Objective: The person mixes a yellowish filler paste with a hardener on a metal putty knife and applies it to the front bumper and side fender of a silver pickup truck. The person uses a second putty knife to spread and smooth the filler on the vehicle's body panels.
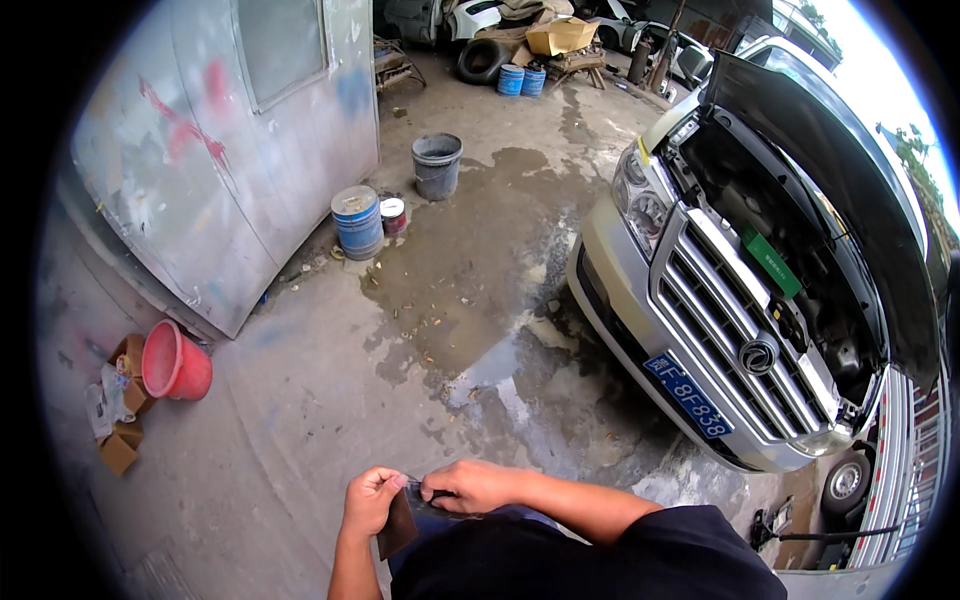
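Close to my body, my left hand (370, 502) pinches the top edge of a stiff, flat brown sheet (397, 526) between thumb and fingers. It resembles sandpaper, but its kind is not certain. My right hand (472, 487) is just beside it, fingers curled inward and closed. Something thin and dark shows at its fingertips, by the sheet's upper edge; whether it belongs to the sheet cannot be made out. My dark clothing lies behind both hands and hides part of what they do.
To the right stands a silver vehicle (640, 300) with its hood (810, 130) raised and a green box (770, 262) in the engine bay. Ahead are a grey bucket (437, 168), a blue drum (357, 222) and wet concrete. A red bucket (177, 362) and cardboard (122, 445) lie left.
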Motion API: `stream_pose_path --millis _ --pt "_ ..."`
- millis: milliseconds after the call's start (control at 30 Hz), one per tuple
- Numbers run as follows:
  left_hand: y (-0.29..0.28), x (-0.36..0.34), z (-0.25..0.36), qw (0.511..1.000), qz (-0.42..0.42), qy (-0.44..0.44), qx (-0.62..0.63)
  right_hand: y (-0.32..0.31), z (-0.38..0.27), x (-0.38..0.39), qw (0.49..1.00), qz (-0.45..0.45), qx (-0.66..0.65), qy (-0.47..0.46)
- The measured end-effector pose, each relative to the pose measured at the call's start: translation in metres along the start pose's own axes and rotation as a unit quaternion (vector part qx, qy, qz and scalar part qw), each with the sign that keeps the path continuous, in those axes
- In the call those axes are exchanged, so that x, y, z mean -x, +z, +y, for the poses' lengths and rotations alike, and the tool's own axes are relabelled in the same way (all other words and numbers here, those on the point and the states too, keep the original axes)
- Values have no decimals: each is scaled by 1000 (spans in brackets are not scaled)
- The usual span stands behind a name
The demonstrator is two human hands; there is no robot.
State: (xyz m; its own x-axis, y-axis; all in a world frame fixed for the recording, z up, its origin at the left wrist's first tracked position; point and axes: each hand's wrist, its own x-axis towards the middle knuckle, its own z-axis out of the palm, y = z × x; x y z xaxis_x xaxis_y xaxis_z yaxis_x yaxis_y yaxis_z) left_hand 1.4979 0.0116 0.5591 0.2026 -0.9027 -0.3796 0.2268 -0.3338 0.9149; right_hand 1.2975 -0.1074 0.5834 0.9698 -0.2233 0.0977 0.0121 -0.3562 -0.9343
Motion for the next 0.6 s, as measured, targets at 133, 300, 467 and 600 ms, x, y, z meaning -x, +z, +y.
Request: stream_pose_path --millis 133,300,467,600 --pt "-28 -32 0 999 9 29 31 -14 7 -38 1000 9 -13 13" --pt "-78 -88 15 998 -27 -16 61 -35 27 -102 997 -8 12 70" --pt "-135 -140 47 998 -47 -20 29 -56 36 -177 994 47 0 95" --pt "-170 -169 75 996 -77 -39 -21 -77 36 -221 988 120 -23 93"
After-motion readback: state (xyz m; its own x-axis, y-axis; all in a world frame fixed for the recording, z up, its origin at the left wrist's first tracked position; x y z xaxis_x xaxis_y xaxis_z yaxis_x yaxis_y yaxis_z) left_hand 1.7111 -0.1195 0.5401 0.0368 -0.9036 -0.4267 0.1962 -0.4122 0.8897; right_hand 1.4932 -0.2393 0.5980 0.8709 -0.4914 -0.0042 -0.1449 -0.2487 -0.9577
